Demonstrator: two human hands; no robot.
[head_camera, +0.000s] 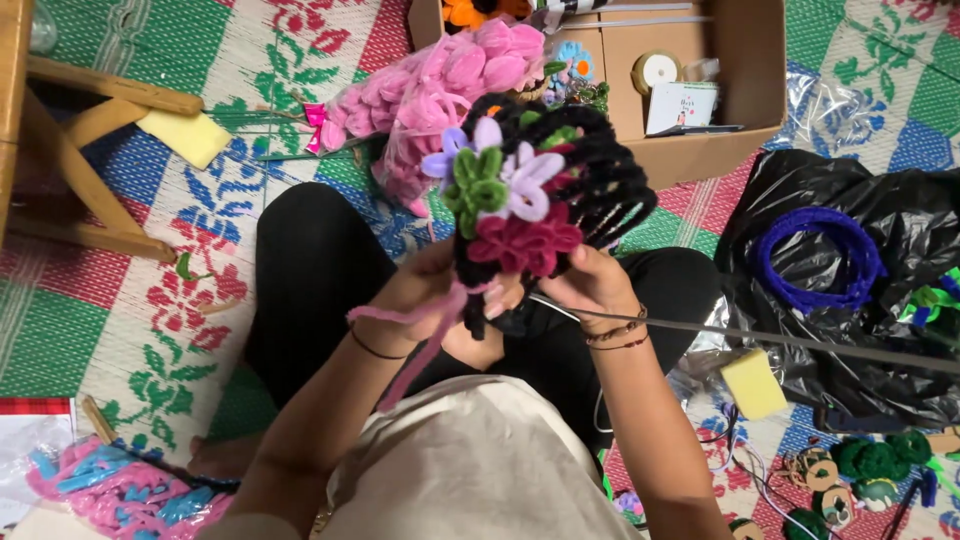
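**Two hands on one pipe-cleaner bouquet, supplies fanned out within reach**

Woven plastic floor mat with green, red and blue flower pattern (150, 300) is the work surface; person sits cross-legged on it, so everything sits low and close.

Open brown cardboard box (720, 90), far centre-right, serves as parts bin: tape roll and a small card inside, more flowers at its far-left corner.

Crumpled black plastic bag (880, 330), right, spread flat as a tray; blue fuzzy pipe-cleaner ring (815, 260) lies on it.

Clear bag of pink fuzzy tulip heads (440, 90), far centre, just behind the work.

Black fuzzy pipe-cleaner basket with purple, green and maroon flowers (530, 195) is held up over the lap, centre, flower face tilted toward the camera, probably for inspection.

Left hand (425, 285) grips the base from the left, closed around it, with a pink fuzzy pipe-cleaner strand (420, 340) trailing across the wrist. Right hand (590, 285) closed on the base from the right. Fingertips are hidden behind the piece, so exact grip can't be read.

Thin grey rod (800, 340) runs from beneath the right hand out to the right; which hand holds it is unclear.

Yellow sponge block (752, 383), near right, loose on the mat beside the bag.
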